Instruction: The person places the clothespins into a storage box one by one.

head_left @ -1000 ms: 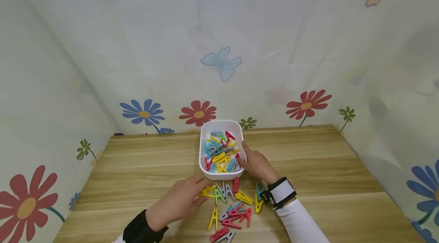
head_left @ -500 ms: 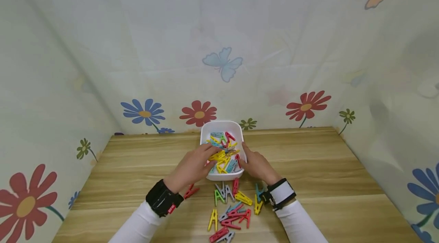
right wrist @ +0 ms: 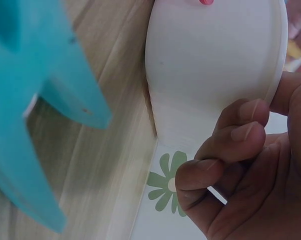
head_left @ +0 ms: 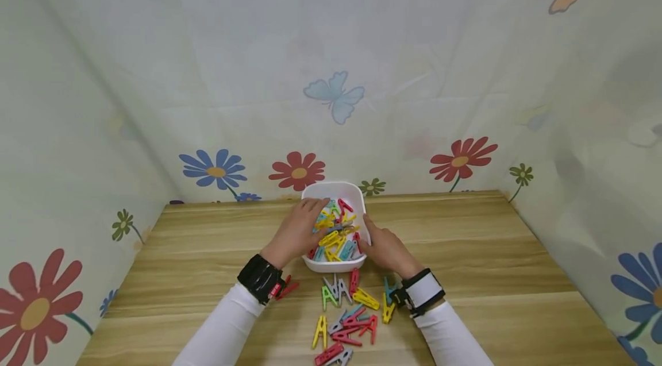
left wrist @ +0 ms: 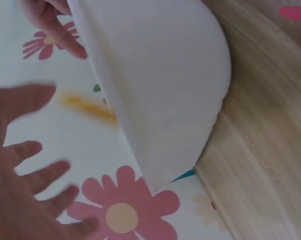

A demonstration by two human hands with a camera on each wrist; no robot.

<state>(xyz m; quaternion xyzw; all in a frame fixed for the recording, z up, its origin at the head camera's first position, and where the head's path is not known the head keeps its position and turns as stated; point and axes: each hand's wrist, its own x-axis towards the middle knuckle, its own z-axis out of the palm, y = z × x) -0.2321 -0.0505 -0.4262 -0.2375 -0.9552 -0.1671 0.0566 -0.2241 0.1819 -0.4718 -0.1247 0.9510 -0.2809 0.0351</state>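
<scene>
Head view: wooden table (head_left: pixel 465 251) carries a white tub (head_left: pixel 336 189), long axis running toward the wall. Right hand (head_left: pixel 387 250) grips its right rim. Left hand (head_left: pixel 297 231), fingers spread, hides the clothespins (head_left: pixel 338 238) beneath.

Light wood-grain table (head_left: pixel 465 251) fills the bottom, pale flower-and-butterfly printed cloth walls (head_left: pixel 331 67) wrapping around top and sides.
</scene>
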